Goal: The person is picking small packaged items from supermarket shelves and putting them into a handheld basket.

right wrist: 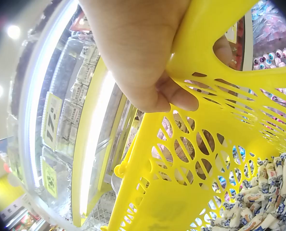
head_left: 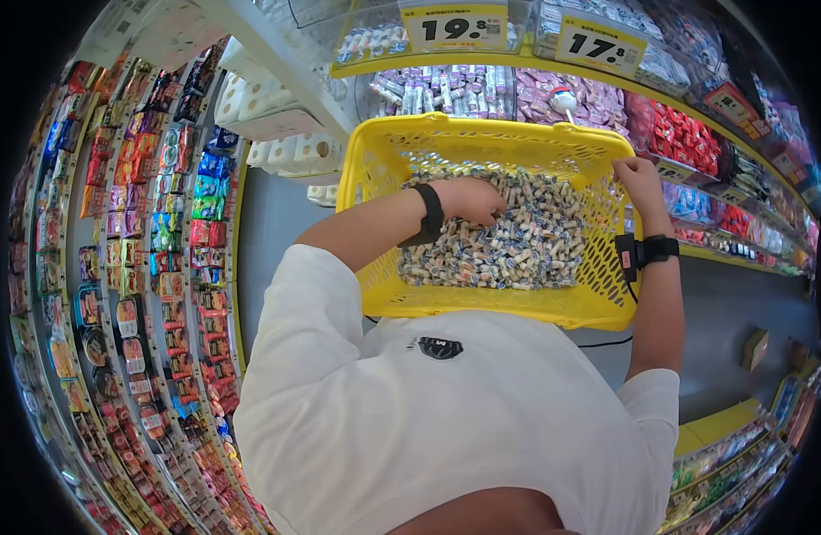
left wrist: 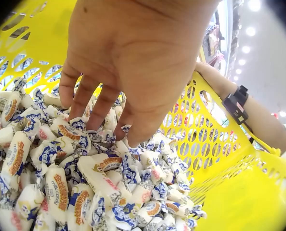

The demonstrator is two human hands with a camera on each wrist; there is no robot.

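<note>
A yellow plastic shopping basket [head_left: 482,308] holds a thick layer of wrapped milk candies [head_left: 535,227], white with blue-printed twisted ends. My left hand [head_left: 471,200] reaches down into the basket, its palm over the pile. In the left wrist view the fingers of that left hand [left wrist: 119,82] point down, spread apart, with the fingertips among the top candies [left wrist: 80,192]. My right hand [head_left: 640,183] grips the basket's rim at the far right corner. The right wrist view shows the fingers of the right hand [right wrist: 148,62] bent over the yellow rim [right wrist: 205,33].
Behind the basket stand candy bins with price signs [head_left: 455,31] and a round-headed white stick [head_left: 563,100]. Packed snack racks [head_left: 161,250] line the left side. White paper rolls [head_left: 290,152] stack beside the basket. A small box [head_left: 755,349] lies on the floor at right.
</note>
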